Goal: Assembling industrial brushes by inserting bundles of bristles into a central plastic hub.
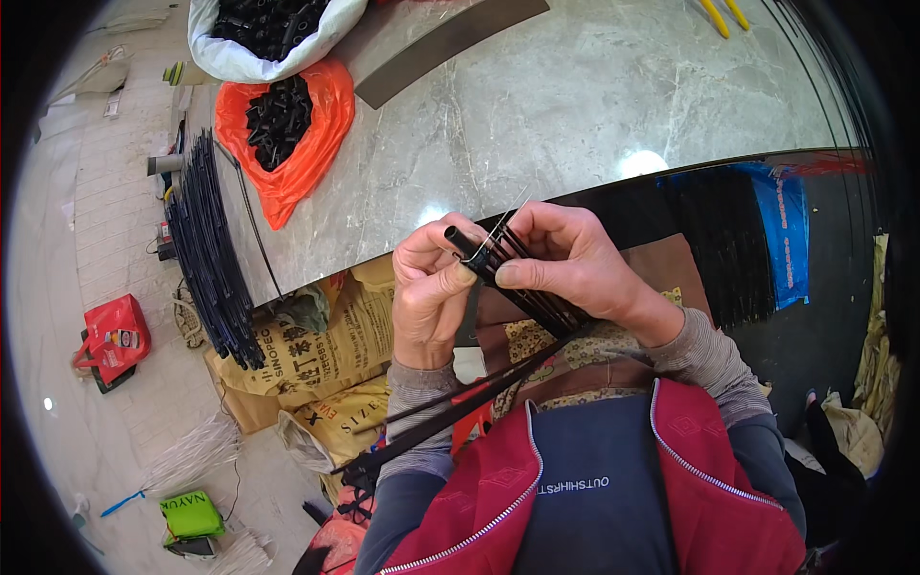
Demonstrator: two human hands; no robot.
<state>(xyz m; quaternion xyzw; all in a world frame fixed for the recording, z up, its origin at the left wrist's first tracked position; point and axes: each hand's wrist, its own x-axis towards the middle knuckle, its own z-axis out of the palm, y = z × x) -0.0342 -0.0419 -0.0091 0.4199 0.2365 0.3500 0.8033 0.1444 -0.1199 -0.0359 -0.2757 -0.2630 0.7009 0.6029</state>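
My left hand [426, 287] is closed around the top of what looks like an umbrella frame, with the thumb and fingers at its collar. A short black tube [459, 240] sticks up between those fingers. Thin black ribs [544, 305] run from the collar down toward my lap. My right hand [565, 264] pinches at the ribs just beside the collar, thumb against forefinger. A thin shiny wire [495, 228] loops at the collar and its end points up past the right fingertips. Long dark strips [450, 407] lie across my left forearm below.
Ahead stands a grey marble-patterned table [575, 105]. It bears a red bag [331, 110] and a white bag [335, 29] of small black parts, a dark bar [450, 48] and yellow-handled pliers [714, 14]. Black rods [211, 249] hang at its left edge. Woven sacks [335, 359] lie beneath.
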